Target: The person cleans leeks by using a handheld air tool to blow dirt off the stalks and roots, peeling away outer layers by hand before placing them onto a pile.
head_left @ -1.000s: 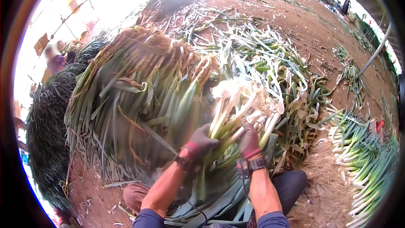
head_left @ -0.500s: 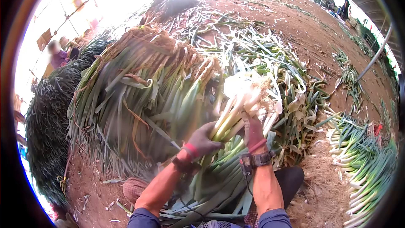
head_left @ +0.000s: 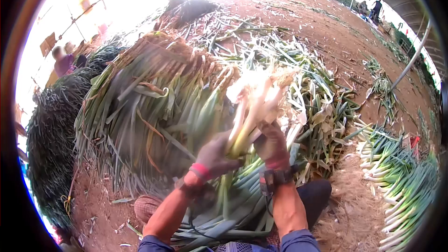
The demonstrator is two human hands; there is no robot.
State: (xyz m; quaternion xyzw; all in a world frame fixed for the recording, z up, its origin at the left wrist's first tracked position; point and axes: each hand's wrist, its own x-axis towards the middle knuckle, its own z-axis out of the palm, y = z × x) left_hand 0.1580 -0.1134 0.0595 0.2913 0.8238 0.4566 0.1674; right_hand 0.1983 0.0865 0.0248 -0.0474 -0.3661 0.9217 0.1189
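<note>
My left hand (head_left: 217, 155), in a dark glove with a pink cuff, is closed around the lower stalks of a small bunch of leeks (head_left: 252, 116). The white root ends point up and away, overexposed in bright light, and the green leaves hang below the fist toward my lap. My right hand (head_left: 271, 145), gloved too, is closed against the right side of the same stalks; motion blurs its fingertips. Long green leek leaves (head_left: 219, 231) lie across my lap beneath both hands.
A big heap of untrimmed leeks (head_left: 154, 98) rises at front left, with a dark green stack (head_left: 51, 144) beyond it. Discarded leaves (head_left: 322, 116) pile up ahead and right. Cleaned leeks (head_left: 396, 182) lie in a row at right beside stringy roots (head_left: 343, 205). People sit or stand far off.
Both hands have shifted slightly left and down with the leeks, whose stalks now stand more upright. The right hand remains close beside the left one. The camera view has turned slightly.
</note>
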